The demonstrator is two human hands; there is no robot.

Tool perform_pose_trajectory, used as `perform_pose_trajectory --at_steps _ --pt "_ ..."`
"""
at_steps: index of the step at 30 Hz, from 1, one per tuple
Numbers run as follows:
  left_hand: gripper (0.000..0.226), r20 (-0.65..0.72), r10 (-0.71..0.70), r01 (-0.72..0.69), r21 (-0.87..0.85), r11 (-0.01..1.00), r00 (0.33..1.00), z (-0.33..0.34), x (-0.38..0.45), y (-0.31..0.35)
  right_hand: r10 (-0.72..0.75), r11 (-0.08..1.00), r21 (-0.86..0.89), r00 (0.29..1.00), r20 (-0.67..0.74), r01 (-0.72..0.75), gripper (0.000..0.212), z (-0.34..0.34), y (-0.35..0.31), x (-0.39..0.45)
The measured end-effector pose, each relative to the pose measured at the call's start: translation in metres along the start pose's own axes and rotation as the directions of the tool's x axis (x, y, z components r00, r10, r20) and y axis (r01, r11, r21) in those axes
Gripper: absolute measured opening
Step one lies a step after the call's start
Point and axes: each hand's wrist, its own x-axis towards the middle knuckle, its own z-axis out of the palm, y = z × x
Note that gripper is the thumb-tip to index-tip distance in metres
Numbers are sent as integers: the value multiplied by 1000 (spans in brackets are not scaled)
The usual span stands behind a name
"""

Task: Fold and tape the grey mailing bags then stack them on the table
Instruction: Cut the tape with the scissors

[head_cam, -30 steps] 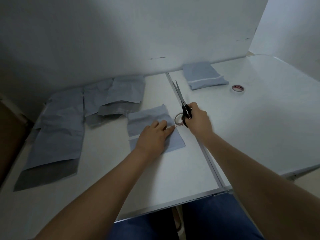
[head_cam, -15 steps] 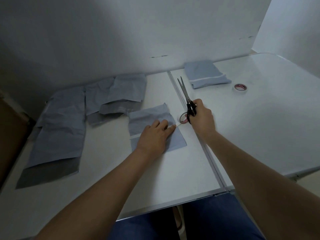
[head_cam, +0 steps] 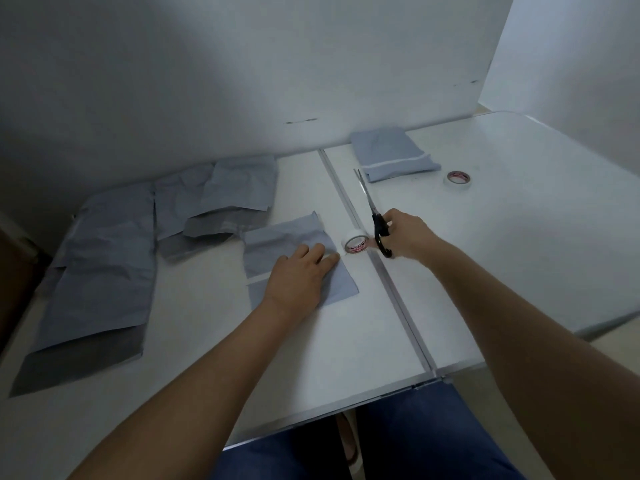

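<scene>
At the far left of your table point(head_cam: 194, 341), a long unfolded grey mailing bag point(head_cam: 104, 271) lies flat, its near end close to the table's left edge and its dark flap pointing toward you. Just right of it, a loose pile of crumpled grey bags point(head_cam: 221, 199) sits against the back wall, overlapping one another. Between those bags and your body the white surface is bare right down to the near metal rim.

Your left hand point(head_cam: 298, 278) presses flat, fingers straight, on the folded grey bag point(head_cam: 277, 240) at the middle of the table; a white strip crosses the bag just beside your wrist, and its right corner stops short of the centre seam point(head_cam: 398, 299). A roll of tape point(head_cam: 355, 242) lies touching or just beside that bag's upper right edge, between your two hands.

Your right hand point(head_cam: 405, 237) has its grip closed round the black handles of the scissors point(head_cam: 374, 216), over the seam; the blades point away from you toward the back wall and look only slightly parted.

Beyond the blade tips, a finished folded bag point(head_cam: 391, 154) rests on the right half near the wall, with a second tape roll point(head_cam: 458, 177) just to its right. The rest of the right half, out to its rounded far edge, carries nothing.
</scene>
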Motion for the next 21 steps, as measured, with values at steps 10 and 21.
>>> perform_pose_trajectory --at_steps 10,21 --pt "62 2 -36 36 -68 997 999 4 0 -3 -89 888 448 919 384 -101 45 -30 -9 -59" --pt "61 -28 -65 61 -143 988 997 9 -1 -5 136 919 262 862 488 -294 47 -4 8 -79"
